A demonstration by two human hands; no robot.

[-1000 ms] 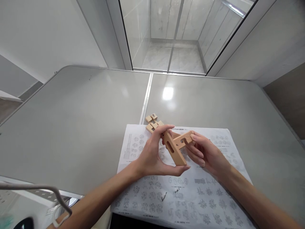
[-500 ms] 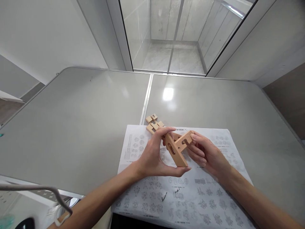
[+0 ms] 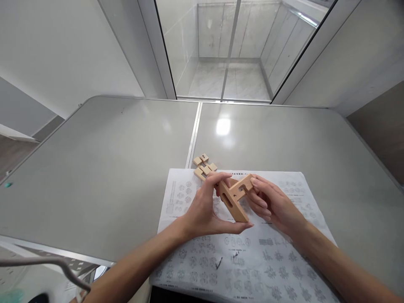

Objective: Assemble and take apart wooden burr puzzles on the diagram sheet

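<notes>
pale walls and a glass panel (image 3: 232, 80) stand beyond the glossy grey table (image 3: 142, 151), which a metal strip (image 3: 195, 132) divides across the middle. a printed sheet (image 3: 252, 250) covered in small diagrams lies along the near edge, and i have both hands just above it.

my left hand (image 3: 205, 206) spans the slotted bar (image 3: 239, 211), thumb at its lower end and forefinger at the upper, so the bar sits tilted between them. my right hand (image 3: 271, 198) pinches the outer end of the notched bar (image 3: 248, 182), thumb on top and the other fingers curled beneath. the two bars meet at an angle near the middle of the slotted one; i can't tell whether they are locked or merely touching. more wood shows behind the joint, mostly hidden.

both bars look like bare, smooth-sanded wood. i'd expect them to be light and stiff, with no give under a squeeze, and dry enough to grip without much slipping. the thin wood beside the slot and around the notch looks weakest to me, so i'd avoid levering there. the solid ends seem the best holds: they leave the slot and notch clear.

just beyond my left forefinger lie small notched pieces (image 3: 206, 170), partly past the sheet's far edge, one marked with a 3.
</notes>
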